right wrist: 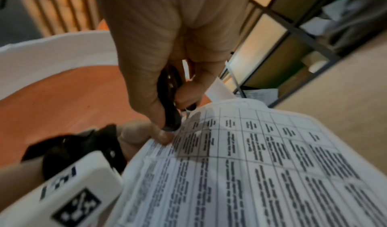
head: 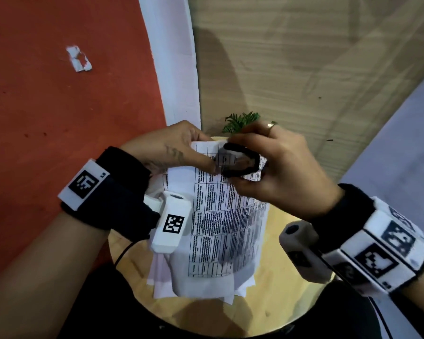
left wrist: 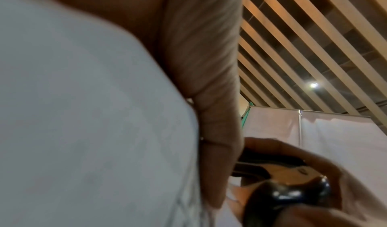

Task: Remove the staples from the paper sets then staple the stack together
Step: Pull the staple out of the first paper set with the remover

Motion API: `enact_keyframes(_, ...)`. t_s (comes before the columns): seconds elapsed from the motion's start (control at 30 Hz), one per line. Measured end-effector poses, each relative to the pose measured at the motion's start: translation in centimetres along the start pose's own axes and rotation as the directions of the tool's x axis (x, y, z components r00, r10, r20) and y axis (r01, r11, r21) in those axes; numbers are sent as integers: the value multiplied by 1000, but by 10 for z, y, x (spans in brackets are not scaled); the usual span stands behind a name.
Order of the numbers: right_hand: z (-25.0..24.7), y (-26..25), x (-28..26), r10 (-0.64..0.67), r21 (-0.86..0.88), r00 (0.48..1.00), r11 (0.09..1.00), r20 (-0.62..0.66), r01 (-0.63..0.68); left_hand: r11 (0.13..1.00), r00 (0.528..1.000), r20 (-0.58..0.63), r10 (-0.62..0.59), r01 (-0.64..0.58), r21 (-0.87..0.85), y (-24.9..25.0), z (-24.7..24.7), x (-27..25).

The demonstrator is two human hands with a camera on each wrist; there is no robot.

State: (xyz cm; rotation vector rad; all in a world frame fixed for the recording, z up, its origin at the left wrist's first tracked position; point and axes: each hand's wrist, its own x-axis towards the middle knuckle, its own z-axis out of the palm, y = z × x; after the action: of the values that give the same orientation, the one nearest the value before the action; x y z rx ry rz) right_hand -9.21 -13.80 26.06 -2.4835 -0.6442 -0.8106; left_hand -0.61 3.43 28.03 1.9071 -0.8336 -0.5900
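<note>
A printed paper set [head: 227, 216] with a table of text is raised above a round wooden table [head: 274, 297]. My left hand [head: 201, 152] pinches its top left corner, thumb on the front. My right hand [head: 252, 184] grips a black staple remover [head: 240, 162] between thumb and fingers, its metal claws at the sheet's top edge beside my left thumb. In the right wrist view the staple remover [right wrist: 169, 101] meets the paper set [right wrist: 251, 164] at the corner. The left wrist view shows the paper's blank back [left wrist: 83, 114] and the staple remover [left wrist: 282, 192]. No stapler shows.
More white sheets [head: 162, 277] lie spread on the table under the raised set. A green plant sprig [head: 240, 121] stands behind my hands. Red floor with a paper scrap [head: 78, 58] lies to the left, a pale wood-grain surface beyond.
</note>
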Motion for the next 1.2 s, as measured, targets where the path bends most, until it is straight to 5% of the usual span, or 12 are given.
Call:
enact_keyframes(0.27, 8, 5, -17, 247, 430, 966, 883, -76, -191, 999, 996, -83, 14, -17, -44, -1, 5, -9)
enact_keyframes(0.53, 11, -2, -14, 65, 178, 988, 983, -140, -40, 1000, 986, -166, -14, 15, 4, 0, 9, -6)
enact_keyframes(1.2, 5, 0, -9, -74, 34, 997, 997, 15, 74, 999, 993, -119, -21, 26, 47, 5, 12, -8)
